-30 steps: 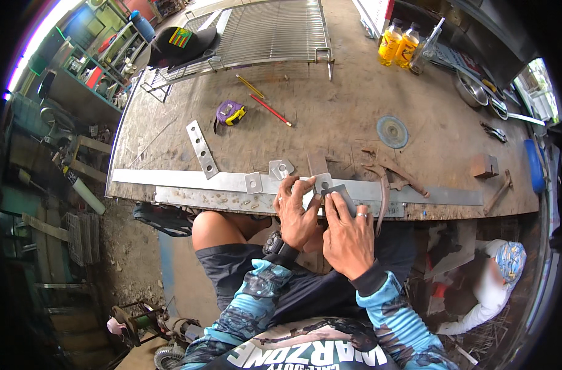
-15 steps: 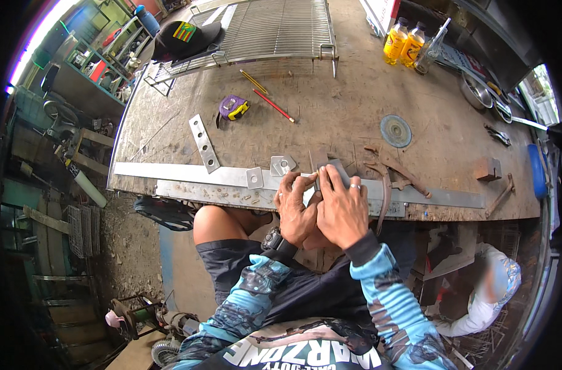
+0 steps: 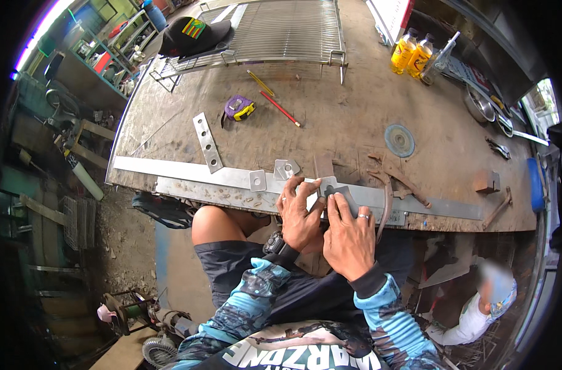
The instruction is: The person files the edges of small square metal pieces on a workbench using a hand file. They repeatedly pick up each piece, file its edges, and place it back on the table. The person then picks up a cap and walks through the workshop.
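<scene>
— What's the place like?

— A cluttered workshop, seen from above. A worn wooden bench (image 3: 355, 117) fills most of the view, with shelves of odds and ends off to the left and bare dirt floor below.

— And the hands?

— Both sit at the near edge of the bench, side by side and touching. The left hand (image 3: 300, 217) and the right hand (image 3: 348, 237) pinch a small metal plate (image 3: 328, 186) between their fingertips — fingers closed narrowly on it, holding it down on the long steel strip (image 3: 170, 169) that runs along the bench edge. The right hand wears a ring.

— Anything else on that strip?

— Two more small plates with holes: one (image 3: 257, 180) lies flat just left of the hands, the other (image 3: 286, 168) a little behind it. A drilled bar (image 3: 207, 142) lies slanted across the strip's left part.

— Further back?

— A tape measure (image 3: 239, 109), with a red pencil (image 3: 279, 108) and a yellow pencil (image 3: 260, 83) near it. A wire grille (image 3: 274, 31) lies at the far edge, a cap (image 3: 188, 37) on its left corner. Two yellow bottles (image 3: 410, 54) stand far right, and a grinding disc (image 3: 399, 140) lies flat — well apart from the hands. A rusty curved piece (image 3: 387, 200) lies just right of the right hand.
</scene>
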Tool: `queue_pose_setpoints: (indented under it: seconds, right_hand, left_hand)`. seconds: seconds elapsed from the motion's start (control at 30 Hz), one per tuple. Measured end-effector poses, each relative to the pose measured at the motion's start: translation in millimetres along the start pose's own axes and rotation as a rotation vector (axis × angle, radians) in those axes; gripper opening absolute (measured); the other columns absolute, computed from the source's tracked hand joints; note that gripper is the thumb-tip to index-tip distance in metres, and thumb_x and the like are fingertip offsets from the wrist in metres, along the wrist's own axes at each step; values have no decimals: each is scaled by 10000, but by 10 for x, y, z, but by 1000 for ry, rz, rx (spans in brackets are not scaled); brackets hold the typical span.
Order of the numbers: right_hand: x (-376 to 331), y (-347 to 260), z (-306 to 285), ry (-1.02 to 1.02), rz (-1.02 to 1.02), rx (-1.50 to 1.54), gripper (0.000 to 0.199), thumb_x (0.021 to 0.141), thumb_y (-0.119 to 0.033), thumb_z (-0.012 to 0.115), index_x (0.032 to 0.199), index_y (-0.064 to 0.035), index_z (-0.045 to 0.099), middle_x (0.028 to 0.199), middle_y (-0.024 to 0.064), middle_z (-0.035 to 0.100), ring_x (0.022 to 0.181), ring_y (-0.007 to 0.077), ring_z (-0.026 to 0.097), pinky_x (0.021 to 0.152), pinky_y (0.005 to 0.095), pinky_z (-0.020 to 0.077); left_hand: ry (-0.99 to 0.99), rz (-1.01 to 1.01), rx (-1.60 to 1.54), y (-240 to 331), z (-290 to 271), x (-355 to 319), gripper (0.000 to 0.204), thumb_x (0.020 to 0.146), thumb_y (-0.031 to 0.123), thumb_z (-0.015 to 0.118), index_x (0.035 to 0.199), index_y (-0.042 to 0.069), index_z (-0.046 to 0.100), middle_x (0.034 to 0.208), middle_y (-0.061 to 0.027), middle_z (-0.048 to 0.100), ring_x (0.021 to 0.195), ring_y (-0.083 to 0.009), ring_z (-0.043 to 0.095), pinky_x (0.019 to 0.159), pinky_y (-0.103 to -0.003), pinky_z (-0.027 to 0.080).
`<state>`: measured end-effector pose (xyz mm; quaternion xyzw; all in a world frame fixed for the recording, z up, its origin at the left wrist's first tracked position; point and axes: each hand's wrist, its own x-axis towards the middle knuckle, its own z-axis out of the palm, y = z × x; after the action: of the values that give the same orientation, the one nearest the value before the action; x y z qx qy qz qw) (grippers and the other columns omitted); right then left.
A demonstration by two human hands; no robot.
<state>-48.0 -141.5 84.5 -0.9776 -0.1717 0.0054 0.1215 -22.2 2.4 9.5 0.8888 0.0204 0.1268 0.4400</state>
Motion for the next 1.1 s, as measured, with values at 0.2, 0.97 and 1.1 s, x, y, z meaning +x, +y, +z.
queue_pose_setpoints:
  seconds: [0.2, 0.97, 1.1]
  right_hand:
    - [400, 70, 56, 62, -4, 34, 601, 883, -165, 597, 1459, -1, 555, 1545, 99, 501, 1155, 442, 518, 1020, 546, 430]
    - [23, 41, 38, 55, -3, 32, 601, 895, -185, 590, 1473, -22, 555, 1534, 105, 518, 1120, 444, 532, 1019, 556, 432]
    - [208, 55, 52, 94, 8, 40, 591, 897, -168, 590, 1470, -27, 555, 1535, 94, 519, 1152, 441, 530, 1018, 545, 438]
  left_hand:
    - [-90, -68, -70, 92, -59, 63, 441, 913, 236, 699, 1344, 154, 655, 1425, -188, 520, 1451, -399, 381, 1163, -528, 251]
    - [-63, -75, -6, 80, -60, 13, 456, 916, 231, 700, 1363, 159, 642, 1441, -148, 507, 1447, -354, 388, 1165, -523, 243]
    - [-63, -48, -25, 41, -5, 3, 460, 918, 232, 700, 1369, 163, 639, 1434, -139, 516, 1464, -354, 372, 1163, -522, 245]
